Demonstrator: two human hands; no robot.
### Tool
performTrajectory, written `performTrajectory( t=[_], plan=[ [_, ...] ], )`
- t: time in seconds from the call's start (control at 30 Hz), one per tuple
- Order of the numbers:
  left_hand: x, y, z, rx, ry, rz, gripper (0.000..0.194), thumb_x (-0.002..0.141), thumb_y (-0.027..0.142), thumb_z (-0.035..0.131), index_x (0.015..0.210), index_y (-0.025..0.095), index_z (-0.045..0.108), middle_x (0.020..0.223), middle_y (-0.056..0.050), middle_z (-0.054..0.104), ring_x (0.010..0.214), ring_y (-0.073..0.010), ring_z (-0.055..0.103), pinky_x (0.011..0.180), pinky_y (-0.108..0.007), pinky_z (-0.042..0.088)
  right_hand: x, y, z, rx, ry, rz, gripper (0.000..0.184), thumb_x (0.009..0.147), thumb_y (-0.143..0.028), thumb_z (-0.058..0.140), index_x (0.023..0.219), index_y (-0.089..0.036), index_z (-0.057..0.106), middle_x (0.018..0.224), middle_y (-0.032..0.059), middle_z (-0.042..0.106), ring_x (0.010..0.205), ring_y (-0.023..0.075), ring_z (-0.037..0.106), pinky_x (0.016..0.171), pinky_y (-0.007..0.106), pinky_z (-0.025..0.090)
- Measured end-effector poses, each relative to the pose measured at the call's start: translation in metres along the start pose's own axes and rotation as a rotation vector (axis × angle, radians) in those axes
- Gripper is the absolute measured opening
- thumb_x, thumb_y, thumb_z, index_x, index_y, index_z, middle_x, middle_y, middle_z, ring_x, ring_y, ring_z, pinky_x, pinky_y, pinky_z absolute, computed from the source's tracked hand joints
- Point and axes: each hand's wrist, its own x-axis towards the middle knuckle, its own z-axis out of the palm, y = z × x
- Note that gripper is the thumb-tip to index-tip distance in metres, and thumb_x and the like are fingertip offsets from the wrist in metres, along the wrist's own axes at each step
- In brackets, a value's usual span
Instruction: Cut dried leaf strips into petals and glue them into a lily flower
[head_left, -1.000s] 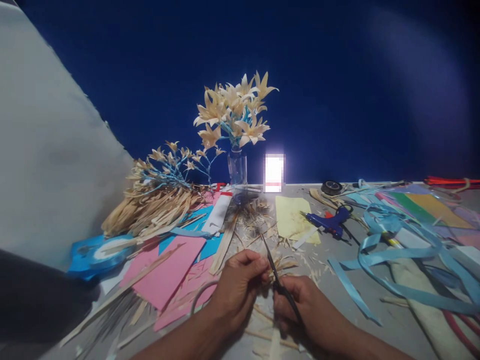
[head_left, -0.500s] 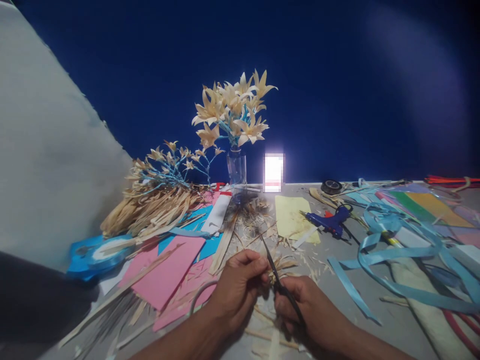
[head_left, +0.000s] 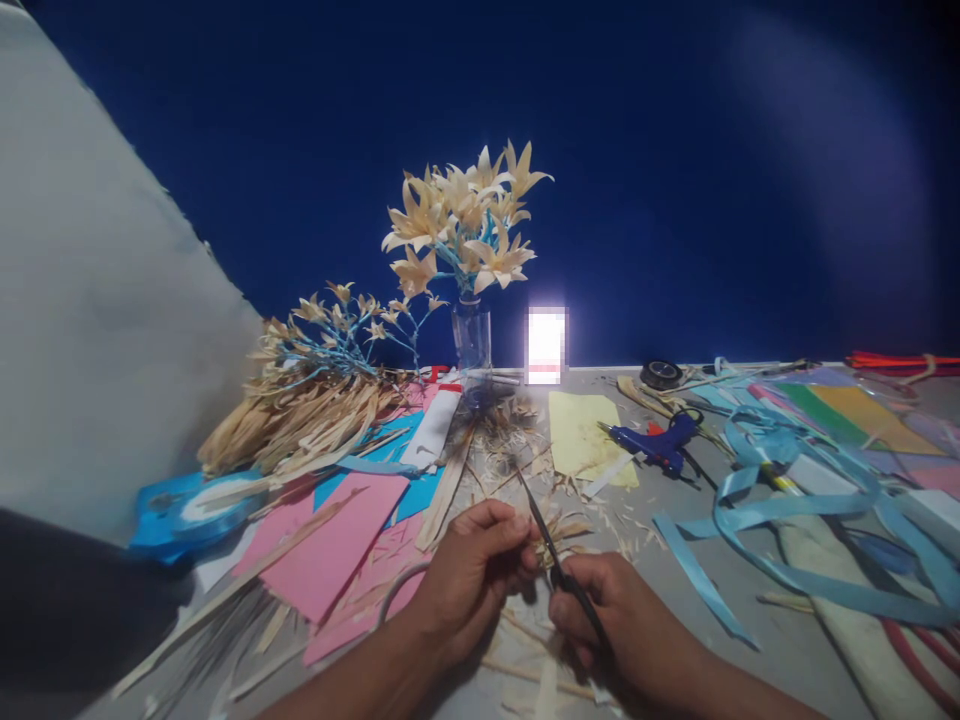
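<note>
My right hand (head_left: 611, 615) is closed round the dark handles of a pair of scissors (head_left: 541, 530), whose blades point up and to the left. Close beside the blades, my left hand (head_left: 484, 570) has its thumb and fingers pinched together; whatever they hold is too small or hidden to make out. Dry pale husk scraps (head_left: 566, 525) lie on the table just beyond both hands. Past them stands a clear vase (head_left: 472, 345) filled with cream husk flowers (head_left: 461, 215) on blue stems.
Pink paper (head_left: 337, 540), a roll of blue ribbon (head_left: 199, 510) and a bundle of dried husks (head_left: 292, 420) lie to the left. At right are a blue glue gun (head_left: 660, 440), yellow paper (head_left: 589, 435), black tape (head_left: 661, 374) and loose light-blue ribbon (head_left: 795, 560). A bright pixelated patch (head_left: 546, 345) glows behind.
Almost nothing differs. The whole view has shifted very slightly, and both hands and the scissors keep nearly the same pose.
</note>
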Motion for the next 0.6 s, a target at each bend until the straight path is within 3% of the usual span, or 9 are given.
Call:
performTrajectory(
  t=[0.4,0.5,0.6],
  plan=[
    [0.001,0.001,-0.004,0.001,0.016,-0.014,0.026,0.060,0.019,0.089,0.066,0.015,0.064,0.071,-0.005,0.072,0.055,-0.0110,0.058,0.054,-0.022,0.045,0.003,0.013,-0.001,0.113,0.005,0.021,0.030,0.074,-0.038,0.068,0.061,-0.019,0.050,0.043,-0.0065,0.046,0.039,0.0065,0.036,0.039,0.019,0.026],
    [0.001,-0.001,-0.005,-0.021,0.018,-0.023,0.027,0.060,0.019,0.089,0.069,0.014,0.064,0.069,-0.005,0.071,0.054,-0.0089,0.056,0.053,-0.019,0.042,0.003,0.011,-0.002,0.238,0.028,-0.021,0.033,0.070,-0.041,0.077,0.067,-0.017,0.054,0.048,-0.0051,0.051,0.041,0.0066,0.038,0.040,0.019,0.028],
    [0.001,-0.002,-0.005,-0.003,0.017,-0.045,0.026,0.061,0.020,0.089,0.071,0.015,0.066,0.068,-0.004,0.071,0.052,-0.0086,0.055,0.051,-0.019,0.041,0.002,0.004,-0.005,0.349,0.043,-0.095,0.040,0.066,-0.044,0.084,0.072,-0.016,0.056,0.053,-0.0075,0.047,0.044,0.0050,0.035,0.042,0.018,0.028]
  ],
)
